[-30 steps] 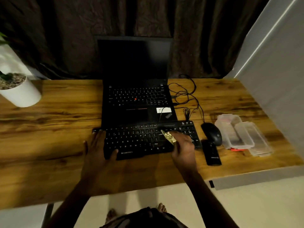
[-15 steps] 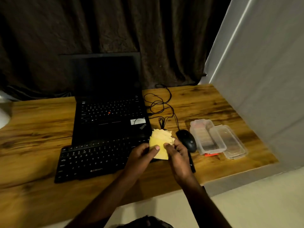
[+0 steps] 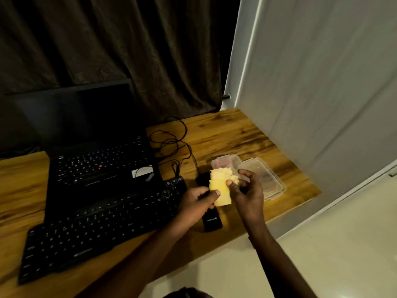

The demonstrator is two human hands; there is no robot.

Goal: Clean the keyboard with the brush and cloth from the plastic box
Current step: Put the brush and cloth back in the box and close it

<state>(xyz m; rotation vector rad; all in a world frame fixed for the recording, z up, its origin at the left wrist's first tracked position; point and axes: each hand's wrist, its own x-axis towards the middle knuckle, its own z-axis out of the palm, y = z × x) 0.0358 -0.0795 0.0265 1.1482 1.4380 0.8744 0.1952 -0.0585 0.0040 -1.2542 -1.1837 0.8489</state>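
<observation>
Now left hand (image 3: 196, 201), right hand (image 3: 247, 195) fingers pinch cloth (image 3: 221, 187) beside keyboard (image 3: 96, 233) end; plastic box (image 3: 227, 161) beyond, near desk (image 3: 236, 136) edge.

Glossy wood-grain desk (image 3: 247, 136), clear plastic box (image 3: 227, 161), soft cloth (image 3: 221, 186).

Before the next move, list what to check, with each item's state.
1. Cloth gripped: ok, left hand and right hand both pinch it.
2. Cloth off the keyboard: ok, held in the air just right of it.
3. Box open: ok, lid lies beside it.
4. Brush in box: cannot tell, only something red shows inside.
5. Keyboard clean: cannot tell, too dark.
</observation>
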